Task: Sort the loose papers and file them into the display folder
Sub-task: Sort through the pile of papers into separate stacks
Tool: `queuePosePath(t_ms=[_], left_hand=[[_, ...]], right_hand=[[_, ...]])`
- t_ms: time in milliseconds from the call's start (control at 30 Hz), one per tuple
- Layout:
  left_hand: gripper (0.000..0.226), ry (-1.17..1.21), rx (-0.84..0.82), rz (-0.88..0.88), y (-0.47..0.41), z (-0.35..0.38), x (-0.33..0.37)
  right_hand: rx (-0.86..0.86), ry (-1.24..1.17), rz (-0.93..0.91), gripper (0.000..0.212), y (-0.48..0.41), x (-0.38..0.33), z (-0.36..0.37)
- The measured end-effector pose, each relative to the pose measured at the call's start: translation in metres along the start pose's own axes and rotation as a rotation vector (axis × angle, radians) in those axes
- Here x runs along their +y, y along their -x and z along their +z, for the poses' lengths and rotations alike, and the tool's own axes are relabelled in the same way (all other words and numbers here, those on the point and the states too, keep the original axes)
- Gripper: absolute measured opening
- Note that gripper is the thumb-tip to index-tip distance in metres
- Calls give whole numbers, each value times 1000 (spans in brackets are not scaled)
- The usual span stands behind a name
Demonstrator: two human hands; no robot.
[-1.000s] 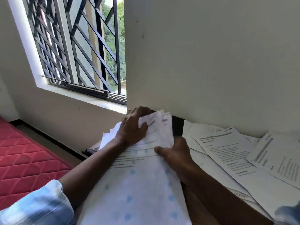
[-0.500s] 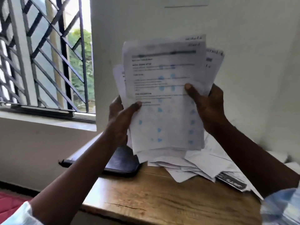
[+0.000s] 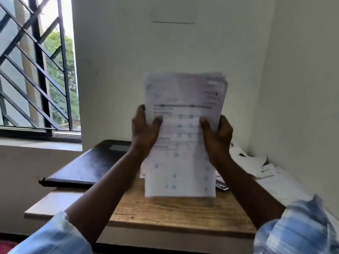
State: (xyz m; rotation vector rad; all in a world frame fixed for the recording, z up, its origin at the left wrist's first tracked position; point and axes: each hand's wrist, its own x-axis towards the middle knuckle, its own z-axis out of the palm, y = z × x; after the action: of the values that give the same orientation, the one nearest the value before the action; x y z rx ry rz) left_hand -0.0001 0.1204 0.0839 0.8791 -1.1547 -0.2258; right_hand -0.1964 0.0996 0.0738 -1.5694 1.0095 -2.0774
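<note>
Above the worktop (image 3: 165, 208), both hands (image 3: 145, 131) (image 3: 217, 133) clamp an uneven stack of papers (image 3: 183, 99) upright; loosely squared sheets could slip out and scatter.

2 hands held a stack of papers (image 3: 183, 92) upright: the left hand (image 3: 145, 131) gripped its left edge, the right hand (image 3: 218, 136) its right edge, thumbs on the front sheet. Below the grip lay a wooden table (image 3: 165, 211); left of the grip, a closed dark display folder (image 3: 88, 165); right of it, loose papers (image 3: 245, 160).
</note>
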Motion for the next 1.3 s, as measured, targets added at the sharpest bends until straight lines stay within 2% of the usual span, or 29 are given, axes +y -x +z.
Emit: queuePosePath(t_ms=[133, 200, 267, 367, 433, 600, 667, 733, 933, 1000, 1100, 1200, 1300], left_hand=[[18, 107, 98, 153, 4, 6, 23], [19, 61, 70, 129, 17, 4, 13], [24, 17, -24, 51, 33, -1, -9], [26, 81, -134, -55, 49, -2, -30], [23, 92, -118, -60, 43, 3, -27], [16, 216, -61, -129, 37, 4, -13], [23, 222, -97, -169, 55, -1, -23], [28, 182, -152, -184, 72, -4, -32], [22, 59, -109, -47, 57, 1, -18], [24, 93, -92, -70, 68, -1, -24], [15, 27, -98, -135, 91, -2, -39], [11, -103, -49, -28, 71, 2, -33], [12, -404, -56, 277, 29, -2, -6]], right_hand=[[104, -89, -139, 36, -6, -37, -9], [102, -70, -125, 37, 11, -29, -14], [29, -42, -67, 33, 35, -4, -21], [-27, -25, -25, 25, 55, 27, -27], [9, -17, -16, 18, 46, 23, -24], [61, -26, -30, 27, 27, 4, -21], [54, -19, 18, 17, 46, 14, -24], [39, 7, 79, 9, 67, 26, -26], [88, 8, 53, 14, 58, 16, -24], [96, 10, 55, 13, 70, 17, -27], [56, 59, 95, 13, 95, 34, -32], [22, 21, 137, 20, 86, 41, -30], [86, 89, 100, 49, 60, 31, -32]])
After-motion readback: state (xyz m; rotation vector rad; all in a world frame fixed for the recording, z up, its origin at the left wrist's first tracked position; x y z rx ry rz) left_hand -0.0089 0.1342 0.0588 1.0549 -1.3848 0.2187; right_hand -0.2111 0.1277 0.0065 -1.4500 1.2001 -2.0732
